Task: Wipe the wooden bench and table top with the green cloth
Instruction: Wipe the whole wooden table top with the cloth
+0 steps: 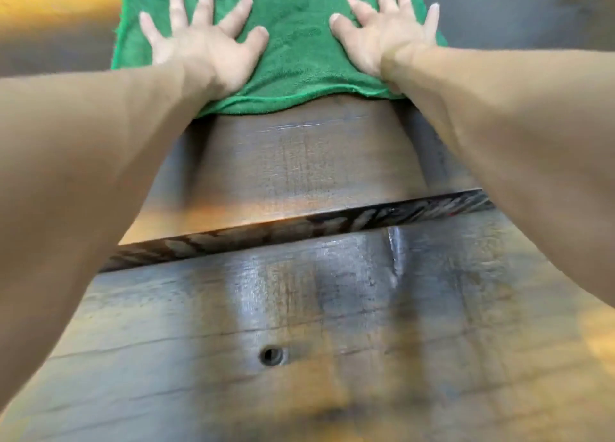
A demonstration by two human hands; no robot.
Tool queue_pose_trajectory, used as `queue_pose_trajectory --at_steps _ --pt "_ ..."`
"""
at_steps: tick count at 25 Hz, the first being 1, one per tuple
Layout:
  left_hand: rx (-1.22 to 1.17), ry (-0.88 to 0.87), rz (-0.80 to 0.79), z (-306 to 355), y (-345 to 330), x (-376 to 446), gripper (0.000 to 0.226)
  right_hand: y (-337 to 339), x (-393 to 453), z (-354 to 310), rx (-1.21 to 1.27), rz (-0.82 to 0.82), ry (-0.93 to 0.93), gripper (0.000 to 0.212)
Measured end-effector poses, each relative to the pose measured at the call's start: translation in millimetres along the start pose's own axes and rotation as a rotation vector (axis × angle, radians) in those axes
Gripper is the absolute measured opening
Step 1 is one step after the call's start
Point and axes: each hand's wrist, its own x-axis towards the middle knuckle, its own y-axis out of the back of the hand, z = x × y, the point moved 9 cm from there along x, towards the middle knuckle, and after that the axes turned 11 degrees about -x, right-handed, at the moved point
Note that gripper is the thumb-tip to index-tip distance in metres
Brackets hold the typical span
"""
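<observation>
Wiping mid-stroke, left hand [203, 47] and right hand [382, 37] press the green cloth [296, 42] flat, fingers splayed, onto far wooden plank [309, 162]; completed share unclear, wiping likely remains.

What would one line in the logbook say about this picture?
left hand: flat, fingers spread on green cloth | right hand: same | cloth: on far wooden plank

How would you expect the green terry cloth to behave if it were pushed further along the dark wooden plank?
The green terry cloth probably slides along the dark wooden plank while both hands press it flat. It looks floppy: its near hem ripples, so it may bunch if pushed unevenly.
</observation>
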Motion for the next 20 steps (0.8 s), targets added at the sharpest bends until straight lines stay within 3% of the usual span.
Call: queue_pose_trajectory --at_steps 9,13,20 --pt "-0.005 0.025 -0.089 5 -31 -326 0.069 -45 -332 12 0.039 -0.044 0.143 0.067" --pt "0.012 0.078 -0.195 5 -50 -463 0.072 -64 -441 32 -0.010 -0.095 0.186 0.068" --pt "-0.010 0.126 -0.182 12 -62 -610 0.073 -82 -581 53 0.027 -0.085 0.231 0.068"
